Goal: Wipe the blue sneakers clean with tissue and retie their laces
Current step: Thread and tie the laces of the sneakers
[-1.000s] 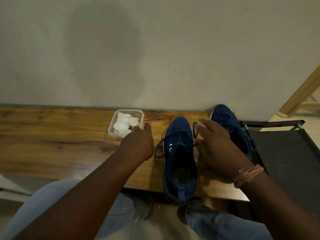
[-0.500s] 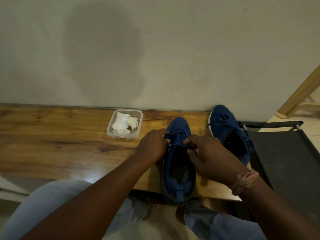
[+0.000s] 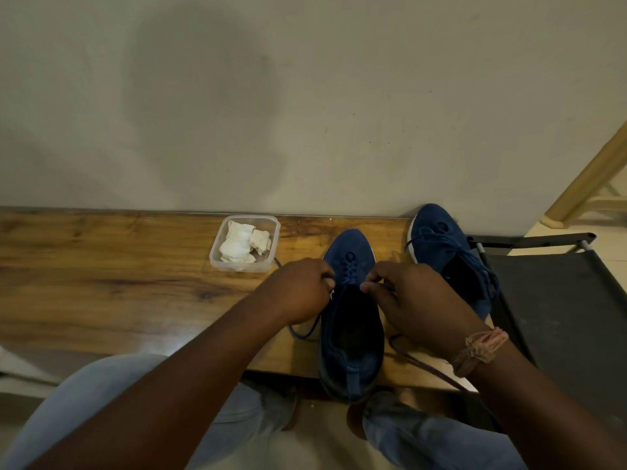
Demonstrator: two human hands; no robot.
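At lower centre, my left hand [image 3: 298, 290] and right hand [image 3: 412, 300] pinch the near sneaker [image 3: 351, 320]'s laces [image 3: 349, 274]; I should tension both ends evenly.

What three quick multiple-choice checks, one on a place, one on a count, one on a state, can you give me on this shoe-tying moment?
1. Where does the clear plastic container of crumpled tissue sit?
A. On the wooden bench, left of the near sneaker
B. On the black chair
C. Inside a sneaker

2. How many blue sneakers are in view?
A. One
B. Two
C. Three

3. What are the hands doing?
A. Both lie flat on the bench
B. One wipes with tissue
C. Each pinches a lace of the near sneaker

Answers:
1. A, the container stands on the bench by the wall, left of the near sneaker.
2. B, the near sneaker and the far sneaker beside it.
3. C, the left hand and right hand have fingers curled on the laces over its opening.
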